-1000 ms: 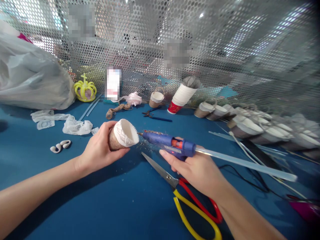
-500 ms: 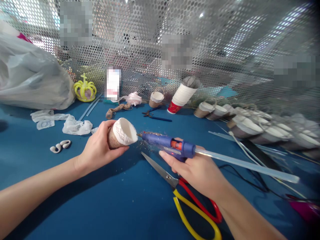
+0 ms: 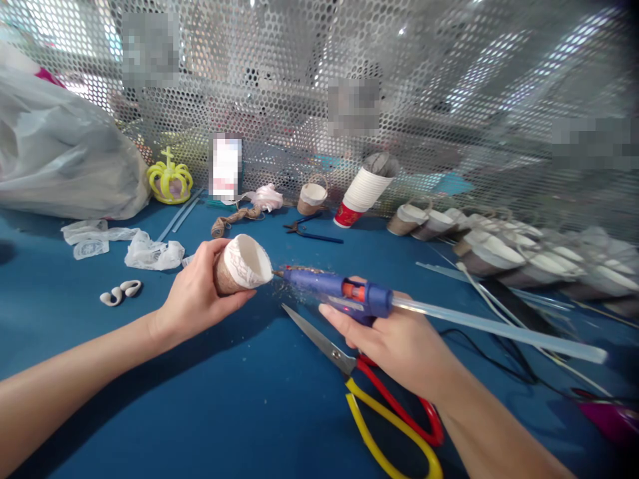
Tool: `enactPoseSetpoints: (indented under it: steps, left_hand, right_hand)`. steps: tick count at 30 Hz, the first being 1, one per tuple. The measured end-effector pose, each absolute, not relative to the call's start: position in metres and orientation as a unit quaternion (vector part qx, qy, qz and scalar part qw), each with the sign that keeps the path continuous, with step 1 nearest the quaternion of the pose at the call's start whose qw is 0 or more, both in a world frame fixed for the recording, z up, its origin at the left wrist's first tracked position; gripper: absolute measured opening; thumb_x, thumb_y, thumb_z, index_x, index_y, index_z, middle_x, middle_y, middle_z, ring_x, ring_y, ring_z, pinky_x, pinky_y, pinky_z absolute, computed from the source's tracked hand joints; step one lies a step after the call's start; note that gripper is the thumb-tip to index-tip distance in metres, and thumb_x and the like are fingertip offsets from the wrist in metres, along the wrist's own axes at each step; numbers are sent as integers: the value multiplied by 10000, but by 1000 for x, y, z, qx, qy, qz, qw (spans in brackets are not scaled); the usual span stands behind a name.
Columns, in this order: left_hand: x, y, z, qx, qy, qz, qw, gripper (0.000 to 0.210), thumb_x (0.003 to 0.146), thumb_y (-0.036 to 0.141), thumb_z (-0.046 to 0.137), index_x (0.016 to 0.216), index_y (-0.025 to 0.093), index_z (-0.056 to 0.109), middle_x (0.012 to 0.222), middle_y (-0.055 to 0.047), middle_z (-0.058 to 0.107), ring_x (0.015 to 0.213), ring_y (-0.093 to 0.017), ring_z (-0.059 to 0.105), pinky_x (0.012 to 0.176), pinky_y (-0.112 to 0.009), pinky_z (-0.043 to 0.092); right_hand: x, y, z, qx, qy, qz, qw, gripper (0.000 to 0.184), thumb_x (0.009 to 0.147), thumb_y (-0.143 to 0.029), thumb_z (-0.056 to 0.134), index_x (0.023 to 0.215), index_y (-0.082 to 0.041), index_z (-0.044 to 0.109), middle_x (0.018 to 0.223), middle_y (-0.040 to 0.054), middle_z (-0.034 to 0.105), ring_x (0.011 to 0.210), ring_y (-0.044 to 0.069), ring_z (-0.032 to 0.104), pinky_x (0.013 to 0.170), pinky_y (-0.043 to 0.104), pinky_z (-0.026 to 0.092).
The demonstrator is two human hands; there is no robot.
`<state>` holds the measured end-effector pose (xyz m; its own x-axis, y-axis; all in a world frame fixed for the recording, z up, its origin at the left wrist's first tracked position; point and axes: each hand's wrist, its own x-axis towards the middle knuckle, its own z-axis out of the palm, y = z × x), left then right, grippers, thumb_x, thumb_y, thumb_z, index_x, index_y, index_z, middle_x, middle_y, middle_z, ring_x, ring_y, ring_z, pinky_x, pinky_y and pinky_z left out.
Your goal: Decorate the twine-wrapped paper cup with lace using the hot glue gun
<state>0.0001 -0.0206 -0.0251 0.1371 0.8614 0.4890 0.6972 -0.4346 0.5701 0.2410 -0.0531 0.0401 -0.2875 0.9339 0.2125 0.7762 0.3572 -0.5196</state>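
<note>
My left hand (image 3: 200,289) is wrapped round a small paper cup (image 3: 244,263), tilted with its mouth to the right. The cup has a brown, twine-like lower part and a white lace band below its rim. In my right hand (image 3: 394,332) is a blue hot glue gun (image 3: 319,283), a long clear glue stick (image 3: 499,329) jutting from its back. The gun's nozzle is at the cup's rim; whether they touch I cannot tell. Beneath the gun lie large scissors (image 3: 334,352) with red and yellow handles, partly hidden by my right hand.
Left on the blue table are lace ribbon (image 3: 154,251), a white looped piece (image 3: 120,293) and a plastic bag (image 3: 64,146). Behind lie pliers (image 3: 319,236), twine (image 3: 234,218) and a leaning cup stack (image 3: 367,189). Several decorated cups (image 3: 499,249) and a black cable (image 3: 499,346) occupy the right.
The glue gun has shifted very slightly to the right, and the cup in my left hand has turned or moved a touch left. Everything else lies as before.
</note>
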Motion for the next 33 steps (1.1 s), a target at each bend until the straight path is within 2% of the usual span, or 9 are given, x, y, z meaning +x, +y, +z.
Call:
enactPoseSetpoints:
  steps: [4, 7, 11, 13, 16, 20, 27, 33]
  left_hand:
    - [0, -21, -25, 744, 523, 402, 110, 597, 669, 406, 670, 1133, 197, 358, 1082, -100, 546, 982, -261, 576, 783, -398, 489]
    - [1, -21, -26, 734, 519, 412, 146, 600, 656, 388, 684, 1123, 183, 368, 1069, -101, 560, 976, -260, 576, 805, -411, 482]
    - [2, -22, -24, 702, 475, 436, 300, 584, 678, 398, 668, 1137, 174, 384, 1056, -104, 586, 959, -241, 590, 808, -381, 494]
    - [3, -24, -23, 681, 435, 441, 389, 563, 704, 441, 638, 1140, 175, 403, 1047, -114, 601, 931, -237, 603, 760, -356, 514]
    - [5, -27, -21, 664, 393, 435, 464, 604, 700, 547, 597, 1140, 166, 434, 944, -119, 636, 805, -238, 626, 654, -355, 532]
    - [6, -29, -20, 660, 381, 441, 475, 658, 671, 570, 616, 1160, 166, 442, 880, -118, 650, 741, -243, 623, 649, -393, 534]
    - [6, -29, -20, 659, 372, 449, 476, 678, 666, 554, 628, 1186, 169, 425, 990, -145, 637, 846, -265, 629, 681, -393, 543]
    - [7, -30, -24, 646, 371, 449, 494, 664, 667, 480, 666, 1204, 185, 412, 1040, -146, 624, 885, -263, 627, 668, -360, 549]
  right_hand:
    - [247, -52, 41, -549, -767, 228, 240, 312, 778, -384, 570, 517, -236, 486, 388, -29, 496, 472, 170, 564, 464, 273, 425]
    - [252, -49, 39, -549, -723, 339, 249, 369, 798, -423, 550, 506, -204, 497, 391, -35, 484, 399, 112, 491, 479, 255, 423]
    - [250, -41, 36, -497, -619, 511, 330, 282, 790, -434, 567, 739, -159, 600, 382, -66, 442, 341, 69, 375, 404, 226, 335]
    - [248, -38, 34, -485, -557, 567, 365, 286, 741, -433, 625, 759, -148, 608, 455, -45, 488, 375, 64, 394, 376, 207, 291]
    - [244, -35, 30, -471, -493, 616, 394, 296, 690, -425, 680, 714, -137, 617, 571, -10, 543, 434, 60, 440, 387, 193, 300]
    - [241, -32, 25, -462, -458, 649, 394, 291, 701, -424, 674, 704, -138, 622, 483, -30, 491, 399, 58, 392, 371, 192, 273]
    - [237, -33, 20, -456, -449, 665, 385, 307, 685, -436, 683, 667, -137, 614, 416, -40, 464, 378, 55, 359, 369, 190, 248]
    - [238, -38, 19, -477, -546, 585, 363, 337, 756, -467, 607, 718, -133, 608, 416, -39, 471, 384, 64, 388, 388, 205, 275]
